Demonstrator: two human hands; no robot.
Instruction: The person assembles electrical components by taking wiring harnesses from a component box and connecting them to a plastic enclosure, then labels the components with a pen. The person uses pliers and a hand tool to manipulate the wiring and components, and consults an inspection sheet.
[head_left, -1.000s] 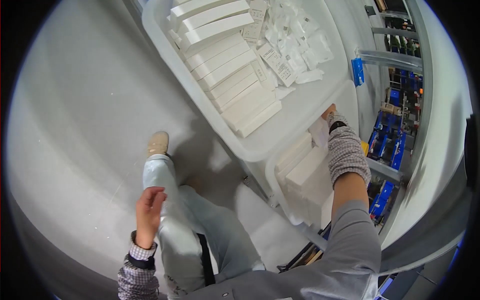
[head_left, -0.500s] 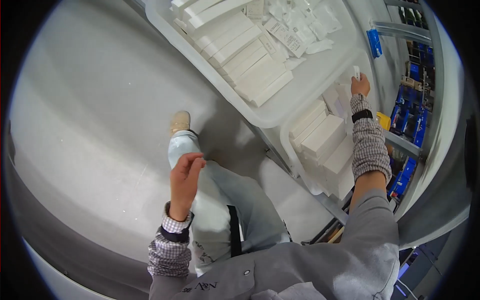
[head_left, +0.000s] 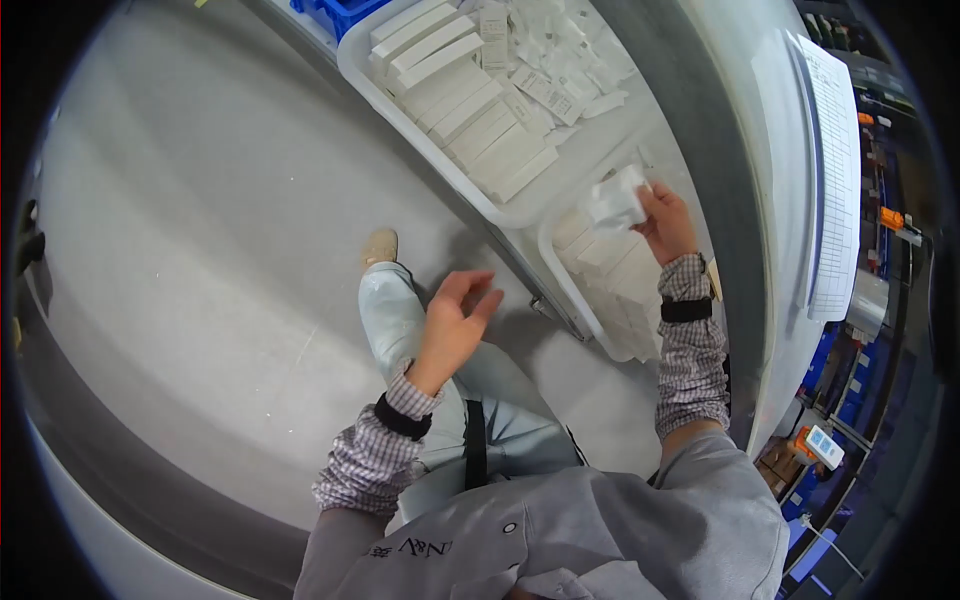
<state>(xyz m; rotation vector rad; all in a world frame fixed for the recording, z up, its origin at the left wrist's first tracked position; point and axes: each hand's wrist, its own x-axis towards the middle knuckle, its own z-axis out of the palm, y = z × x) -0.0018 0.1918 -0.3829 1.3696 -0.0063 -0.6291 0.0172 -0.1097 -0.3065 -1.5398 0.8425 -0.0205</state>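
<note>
Between the thumb and fingers of my right hand (head_left: 668, 222) is a small white plastic packet (head_left: 616, 197), lifted over the nearer white bin (head_left: 550, 262). That bin holds several white boxes (head_left: 612, 268), partly behind the packet. Lower and to the left, my left hand (head_left: 455, 325) hovers above my leg, empty, its thumb apart from the curved fingers. The farther white bin (head_left: 440, 165) contains a row of white boxes (head_left: 465, 112) on its left side and a heap of loose white packets (head_left: 560, 55) on its right.
A blue crate (head_left: 345, 12) sits at the far end of the bins. A grey edge (head_left: 745, 210) runs close along my right arm, with a printed sheet (head_left: 835, 185) beyond it. Farther right is a white-and-orange device (head_left: 822, 447) near shelving with blue bins.
My right hand has come back from the bin's far right side, and the white packet now shows in it. My left hand has moved right and slightly up. The view has shifted right.
</note>
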